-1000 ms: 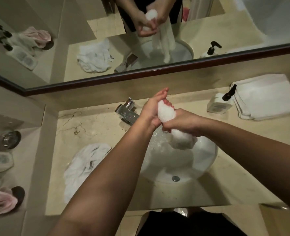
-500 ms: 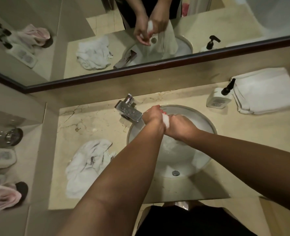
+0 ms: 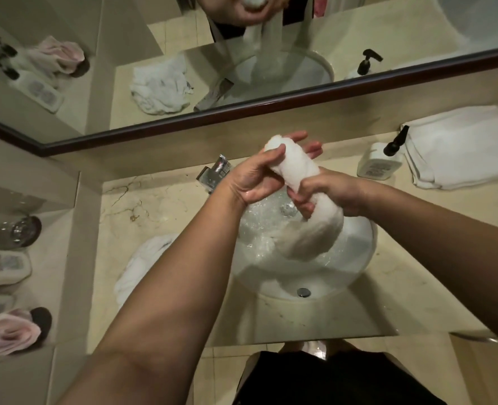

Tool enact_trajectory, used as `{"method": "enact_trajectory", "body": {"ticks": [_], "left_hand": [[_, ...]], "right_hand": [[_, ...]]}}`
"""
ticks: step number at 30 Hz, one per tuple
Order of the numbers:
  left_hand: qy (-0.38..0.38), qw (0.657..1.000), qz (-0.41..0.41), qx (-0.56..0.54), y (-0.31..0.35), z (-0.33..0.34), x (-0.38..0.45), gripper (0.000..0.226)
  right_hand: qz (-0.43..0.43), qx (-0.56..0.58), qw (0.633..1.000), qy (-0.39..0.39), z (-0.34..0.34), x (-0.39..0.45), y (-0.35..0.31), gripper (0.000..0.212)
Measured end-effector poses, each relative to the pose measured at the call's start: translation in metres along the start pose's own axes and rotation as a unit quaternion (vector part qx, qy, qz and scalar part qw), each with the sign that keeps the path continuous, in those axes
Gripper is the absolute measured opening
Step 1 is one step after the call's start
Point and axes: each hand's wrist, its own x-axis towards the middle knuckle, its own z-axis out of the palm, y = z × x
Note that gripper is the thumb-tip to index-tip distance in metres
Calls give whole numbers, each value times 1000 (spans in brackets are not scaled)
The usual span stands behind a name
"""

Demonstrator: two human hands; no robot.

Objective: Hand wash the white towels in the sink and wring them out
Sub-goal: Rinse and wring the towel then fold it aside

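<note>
Hanging over the sink (image 3: pixel 361 258), a white towel (image 3: pixel 294 171) is rolled into a thick rope and held up above the water by both hands. Its upper end sticks out past the left hand (image 3: pixel 256 179), whose thumb and palm clamp the roll while the fingers (image 3: pixel 309 149) reach out behind it, only partly curled. The right hand (image 3: pixel 326 191) grips the roll just below, fingers wrapped tight around it. Below that grip the towel's loose tail bends down into the basin; the tail is blurred, and whether it touches the water cannot be told. The basin is round and white, holds rippled, bubbly water, and has an overflow hole (image 3: pixel 304 292) on its near wall. A chrome tap (image 3: pixel 214 176) stands at the basin's far left rim, just beside the left hand. On the beige counter (image 3: pixel 154 200), a crumpled towel (image 3: pixel 142 267) lies left of the sink, partly hidden by the left forearm. To the far right, a soap bottle (image 3: pixel 379 163) with a dark pump stands just beside a folded towel (image 3: pixel 461 147). A mirror (image 3: pixel 96 83) with a dark frame runs along the back wall and reflects the hands and the roll. On a side ledge at left sit a glass (image 3: pixel 20 230) and a pink cloth (image 3: pixel 8 331).
</note>
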Motion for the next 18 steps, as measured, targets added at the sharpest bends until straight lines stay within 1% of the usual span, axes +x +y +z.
{"method": "enact_trajectory", "body": {"ticks": [2, 3, 4, 5, 6, 7, 8, 9, 10, 11, 14, 16, 18], "left_hand": [[-83, 996, -16, 16, 9, 4, 4, 99], [-113, 994, -5, 2, 11, 9, 8, 97], [-121, 992, 18, -22, 12, 15, 12, 88], [-111, 992, 38, -50, 12, 20, 15, 76], [-90, 992, 48, -75, 12, 25, 16, 62], [-67, 992, 50, -89, 13, 27, 17, 51], [-52, 993, 50, -93, 13, 28, 16, 43], [-34, 994, 49, -89, 14, 28, 15, 37], [-6, 995, 48, -84, 14, 26, 13, 32], [30, 996, 44, -78, 13, 25, 12, 29], [159, 985, 19, -66, 3, 23, 12, 20], [226, 973, 10, -39, -6, 20, 12, 20], [286, 958, 8, -21, -16, 17, 15, 23]], "right_hand": [[21, 97, 989, -113, 1, 2, 0, 35], [24, 141, 977, -156, 1, 4, 1, 38], [23, 175, 966, -191, 2, 5, 1, 34], [21, 196, 956, -218, 3, 8, 2, 27], [19, 205, 950, -233, 5, 9, 2, 23], [19, 206, 950, -232, 8, 9, 1, 22], [22, 203, 955, -214, 10, 8, 1, 26], [28, 195, 964, -177, 12, 6, 0, 32], [34, 180, 975, -128, 14, 4, 1, 38], [36, 156, 984, -76, 15, 1, 1, 38], [35, 37, 998, 48, 23, -4, 2, 21], [42, -67, 987, 137, 30, 0, 7, 11], [47, -147, 965, 213, 34, 9, 15, 8]]}}
